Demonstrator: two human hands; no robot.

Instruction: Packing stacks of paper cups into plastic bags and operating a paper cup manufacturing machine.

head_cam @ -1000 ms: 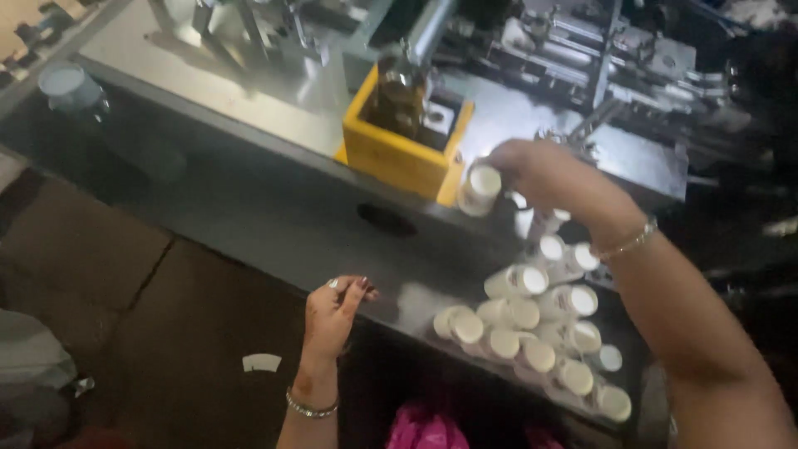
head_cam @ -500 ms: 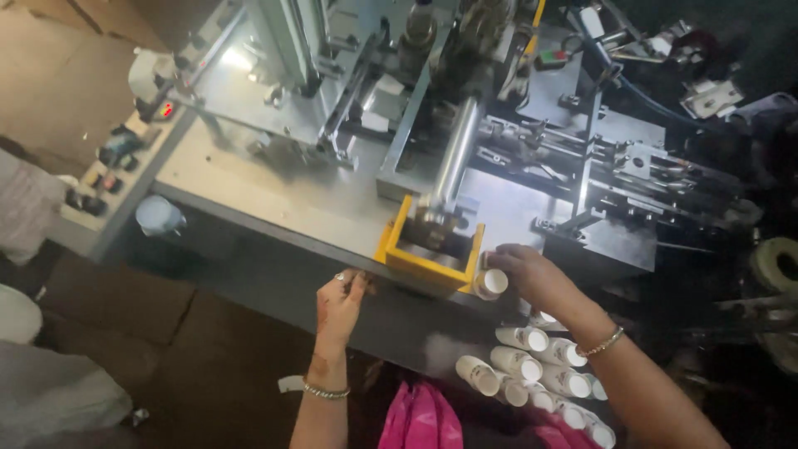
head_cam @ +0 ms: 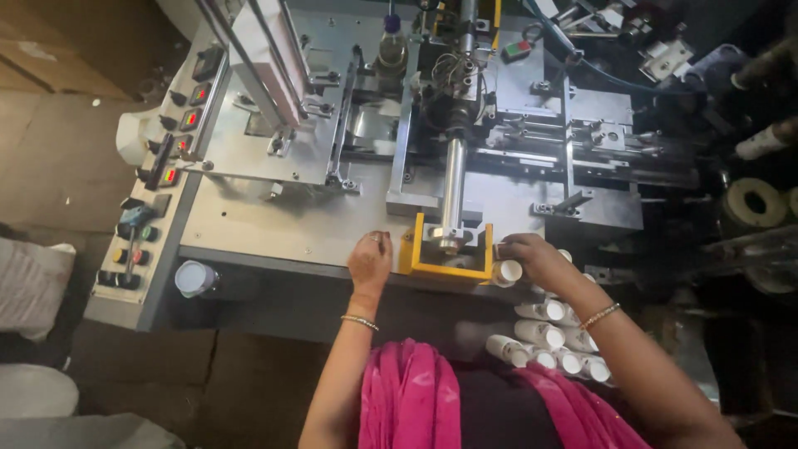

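Head view: grey steel machine bed (head_cam: 274, 224) filling the upper frame, dark floor below, control panel (head_cam: 150, 199) with small red lights at nine o'clock. At centre, yellow bracket (head_cam: 445, 268) around the end of a polished horizontal shaft (head_cam: 453, 187). Left hand (head_cam: 370, 262) resting at the bed edge, just at nine o'clock of the bracket, fingers curled loosely together, holding nothing visible. Right hand (head_cam: 532, 258) at three o'clock of the bracket, closed around a small white tube (head_cam: 507, 273), open round end facing the camera. More white tubes (head_cam: 549, 337) stacked lying down at five o'clock, near the pink scarf (head_cam: 416, 399). Likely risks: fingers pinched between shaft and bracket, given both hands so close; tube crushed or dropped if misaligned. Tube looking light, smooth, thin-walled, cylindrical, plain white.
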